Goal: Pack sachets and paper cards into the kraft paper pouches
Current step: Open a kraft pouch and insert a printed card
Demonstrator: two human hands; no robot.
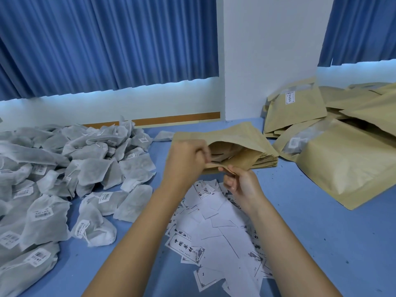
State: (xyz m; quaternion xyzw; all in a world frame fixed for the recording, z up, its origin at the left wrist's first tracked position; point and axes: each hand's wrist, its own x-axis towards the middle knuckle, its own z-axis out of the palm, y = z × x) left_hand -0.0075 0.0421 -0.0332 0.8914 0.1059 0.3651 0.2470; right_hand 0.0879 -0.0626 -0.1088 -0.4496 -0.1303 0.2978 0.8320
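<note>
Paper cards point(216, 232) lie scattered nearest. Just beyond, the left hand point(186, 159) and right hand point(242, 183) pinch opposite lips of a kraft pouch point(235, 136), holding its mouth open. An uneven tug could tear the lip. The sachets point(64, 168) are heaped at the left.

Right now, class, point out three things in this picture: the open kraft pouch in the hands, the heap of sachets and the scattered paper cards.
open kraft pouch point(235, 133): head view, upper wall above the mouth.
sachets point(94, 170): head view, one sachet mid-heap.
paper cards point(222, 239): head view, a blank card mid-pile.
</note>
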